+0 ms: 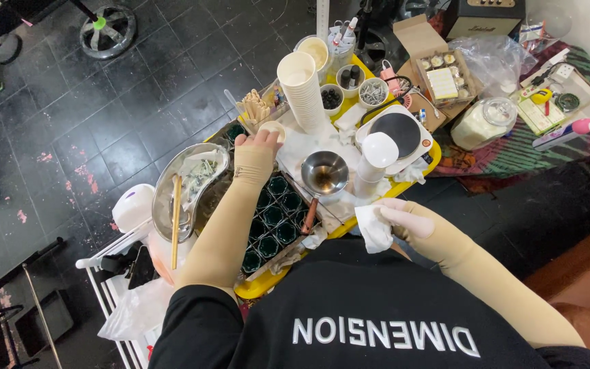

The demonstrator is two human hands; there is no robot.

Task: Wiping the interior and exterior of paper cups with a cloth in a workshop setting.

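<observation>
— What is each hand on?

— The right hand [404, 217], gloved pale with a tan sleeve over the arm, is closed around a white crumpled tissue [374, 229], held at the near edge of the yellow tray [431, 158]. The tissue is soft and creased, folded over itself, hanging a little below the fingers.

— And the left?

— The left hand [257, 142] reaches farther out over the tray and pinches a small round cream-coloured disc [274, 129] (a lid or a wax piece, I cannot tell which). The fingers are narrow around it, just beside the bundle of wooden sticks [254, 106].

— What lies around them?

— Between the two arms sits a grid of dark green glass cups [276, 217], and beside it a small steel pot [324, 173] with brownish liquid. A tall stack of white paper cups [304, 90] leans behind it. To the left an oval steel dish [187, 188] carries a wooden stick across its rim. A white scale with a dark round plate [399, 132] stands right of the pot.
</observation>
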